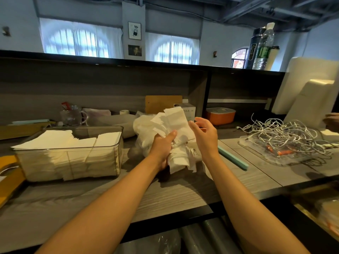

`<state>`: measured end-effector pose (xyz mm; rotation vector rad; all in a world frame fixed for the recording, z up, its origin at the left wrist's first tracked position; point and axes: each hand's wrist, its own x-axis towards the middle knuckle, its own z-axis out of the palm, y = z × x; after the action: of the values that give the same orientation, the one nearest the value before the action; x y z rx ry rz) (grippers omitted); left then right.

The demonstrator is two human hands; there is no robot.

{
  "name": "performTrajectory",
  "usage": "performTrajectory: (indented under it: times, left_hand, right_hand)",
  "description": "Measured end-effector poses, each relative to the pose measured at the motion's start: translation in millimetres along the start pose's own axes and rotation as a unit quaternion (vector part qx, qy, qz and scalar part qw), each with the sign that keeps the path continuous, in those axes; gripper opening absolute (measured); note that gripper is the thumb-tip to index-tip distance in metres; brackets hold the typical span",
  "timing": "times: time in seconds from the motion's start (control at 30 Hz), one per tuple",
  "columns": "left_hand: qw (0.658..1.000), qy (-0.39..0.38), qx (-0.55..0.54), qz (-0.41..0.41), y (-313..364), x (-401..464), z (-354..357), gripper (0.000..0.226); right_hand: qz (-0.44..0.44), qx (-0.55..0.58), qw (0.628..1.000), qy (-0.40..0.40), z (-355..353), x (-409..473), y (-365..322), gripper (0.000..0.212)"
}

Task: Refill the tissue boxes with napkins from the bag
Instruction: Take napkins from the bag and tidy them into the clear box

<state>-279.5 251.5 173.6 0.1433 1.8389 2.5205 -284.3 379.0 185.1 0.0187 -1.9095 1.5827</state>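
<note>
A clear plastic tissue box (117, 154) stands on the left of the grey counter, packed with white napkins (60, 139) that rise above its rim. Right of it lies a thin clear plastic bag (142, 129) holding more napkins. My left hand (162, 149) grips a loose, uneven bundle of white napkins (177, 120) above the bag, thumb across the front. My right hand (203, 132) hovers just right of the bundle with fingers relaxed and spread; its fingertips are near the paper's edge, and contact is unclear.
A tray (256, 149) heaped with white cables sits at the right, with a mint-green stick (233, 158) beside it. An orange lidded box (220, 116), a glass mug (72, 116) and a small carton (189, 111) line the back. Another person's hand (332, 121) shows at the far right.
</note>
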Motion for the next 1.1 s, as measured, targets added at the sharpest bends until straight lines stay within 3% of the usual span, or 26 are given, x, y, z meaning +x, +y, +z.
performTrajectory:
  times: [0.1,0.2,0.3,0.6,0.77,0.97,1.1]
  left_hand:
    - [0.998,-0.024,0.052,0.029,-4.0,-3.6,1.7,0.008]
    - [0.996,-0.049,0.071,0.025,-8.6,-4.9,2.9,0.02]
    - [0.996,-0.058,0.06,0.023,-9.5,-5.2,3.2,0.034]
    - [0.999,-0.016,-0.021,-0.039,-7.5,-0.9,2.5,0.04]
    - [0.998,0.022,-0.031,-0.053,-9.5,5.4,0.9,0.05]
    - [0.997,0.037,-0.033,-0.055,-10.5,5.6,0.2,0.052]
    - [0.997,0.019,-0.039,-0.06,-6.6,3.1,1.7,0.046]
  right_hand:
    - [0.01,0.021,0.996,-0.088,3.3,-2.1,1.0,0.027]
    - [0.064,0.051,0.99,-0.118,3.3,-3.7,0.5,0.027]
    - [0.098,0.084,0.986,-0.102,0.6,-4.1,-1.2,0.024]
    - [0.092,0.108,0.988,-0.067,5.6,-4.0,-1.8,0.022]
    - [0.104,0.164,0.981,0.027,-6.6,-3.1,-6.3,0.014]
    - [0.135,0.315,0.939,0.036,-15.9,-5.1,-17.9,0.022]
    - [0.14,0.452,0.881,-0.008,-22.3,-5.0,-25.1,0.015]
